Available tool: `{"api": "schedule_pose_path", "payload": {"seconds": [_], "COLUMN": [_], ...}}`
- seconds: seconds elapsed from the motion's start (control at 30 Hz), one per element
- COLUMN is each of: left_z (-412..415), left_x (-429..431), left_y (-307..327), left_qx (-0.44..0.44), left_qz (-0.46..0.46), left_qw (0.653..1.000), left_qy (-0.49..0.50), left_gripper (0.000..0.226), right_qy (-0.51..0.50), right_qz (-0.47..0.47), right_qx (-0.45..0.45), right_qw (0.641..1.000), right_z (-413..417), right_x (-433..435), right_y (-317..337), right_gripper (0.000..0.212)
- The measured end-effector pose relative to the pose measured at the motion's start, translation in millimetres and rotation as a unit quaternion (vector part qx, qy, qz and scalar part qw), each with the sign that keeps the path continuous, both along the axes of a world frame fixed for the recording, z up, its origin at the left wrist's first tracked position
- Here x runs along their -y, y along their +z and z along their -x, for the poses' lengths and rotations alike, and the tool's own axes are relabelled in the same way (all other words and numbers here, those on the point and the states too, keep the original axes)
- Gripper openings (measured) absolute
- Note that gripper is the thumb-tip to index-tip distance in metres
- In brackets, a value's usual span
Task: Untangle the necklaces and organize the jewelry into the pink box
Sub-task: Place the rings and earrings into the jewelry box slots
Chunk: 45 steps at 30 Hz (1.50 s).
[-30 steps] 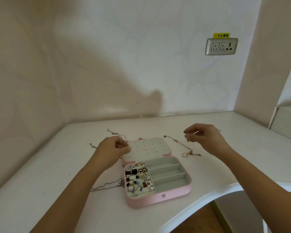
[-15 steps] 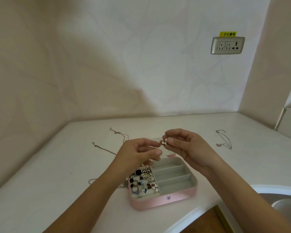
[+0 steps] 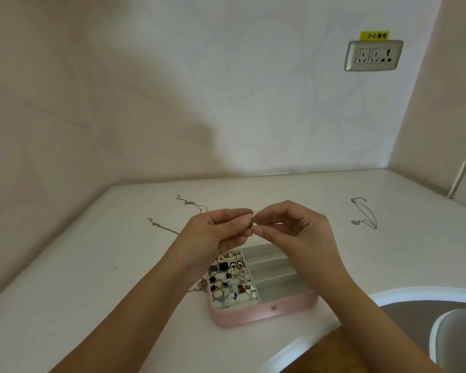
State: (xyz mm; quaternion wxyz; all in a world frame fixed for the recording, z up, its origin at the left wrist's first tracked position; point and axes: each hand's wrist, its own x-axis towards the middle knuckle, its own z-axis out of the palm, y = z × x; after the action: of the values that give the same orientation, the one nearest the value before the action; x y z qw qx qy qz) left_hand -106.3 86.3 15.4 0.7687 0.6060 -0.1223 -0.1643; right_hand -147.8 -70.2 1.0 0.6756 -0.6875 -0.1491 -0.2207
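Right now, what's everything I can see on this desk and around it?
Pink box: one, open, near desk edge; left side full of rings and earrings, right slots bare.
Small jewel: one, pale, pinched between both hands above the box.
Chains: two, silvery, far left of desk; another by the box's left side.
Necklace: one, silvery, far right.
Desk: one, white.
Wall socket: one, grey, yellow label above.
Left hand, right hand: bare, fingertips meeting.
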Motion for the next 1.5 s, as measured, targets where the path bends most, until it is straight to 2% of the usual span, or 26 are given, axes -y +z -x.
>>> {"api": "schedule_pose_path", "payload": {"seconds": [0.1,0.17,0.27,0.37,0.5,0.7,0.87,1.03,1.13,1.5], "left_z": [-3.2,-5.1,-3.6,0.8,6.1,9.8,11.3,9.5,9.6,11.9], "left_x": [-6.6,-16.0,-32.3,-36.3,-29.7,-22.1,-20.0,-17.4,-16.4,-8.2], "left_y": [4.1,10.8,22.3,24.0,20.1,13.8,13.3,9.2,9.2,5.2], "left_qx": [0.043,0.071,0.102,0.095,0.096,0.08,0.089,0.134,0.128,0.184], "left_qz": [-0.083,-0.158,-0.304,-0.37,-0.408,-0.431,-0.446,-0.506,-0.503,-0.531], "left_qw": [0.996,0.985,0.94,0.903,0.882,0.867,0.861,0.83,0.834,0.809], "left_qy": [0.005,-0.015,-0.116,-0.194,-0.216,-0.236,-0.23,-0.194,-0.188,-0.172], "left_gripper": [0.034,0.027,0.012,0.01,0.009,0.01,0.011,0.008,0.007,0.005], "right_qy": [-0.002,0.013,0.001,-0.033,-0.056,-0.065,-0.062,-0.066,-0.068,-0.071], "right_qz": [0.033,0.051,0.101,0.196,0.288,0.336,0.35,0.353,0.354,0.366], "right_qx": [-0.001,-0.009,-0.035,-0.041,-0.027,-0.018,-0.018,-0.023,-0.026,-0.03], "right_qw": [0.999,0.999,0.994,0.979,0.956,0.939,0.935,0.933,0.933,0.927], "right_z": [-1.8,-1.8,1.0,5.5,11.0,11.4,9.1,7.7,7.0,8.1], "right_x": [0.1,2.3,8.9,16.4,21.1,23.7,23.4,24.4,24.2,25.4], "right_y": [-4.5,-7.3,-13.6,-22.1,-33.0,-40.2,-41.4,-43.2,-43.5,-44.5], "right_gripper": [0.023,0.02,0.012,0.009,0.015,0.011,0.013,0.014,0.015,0.017]}}
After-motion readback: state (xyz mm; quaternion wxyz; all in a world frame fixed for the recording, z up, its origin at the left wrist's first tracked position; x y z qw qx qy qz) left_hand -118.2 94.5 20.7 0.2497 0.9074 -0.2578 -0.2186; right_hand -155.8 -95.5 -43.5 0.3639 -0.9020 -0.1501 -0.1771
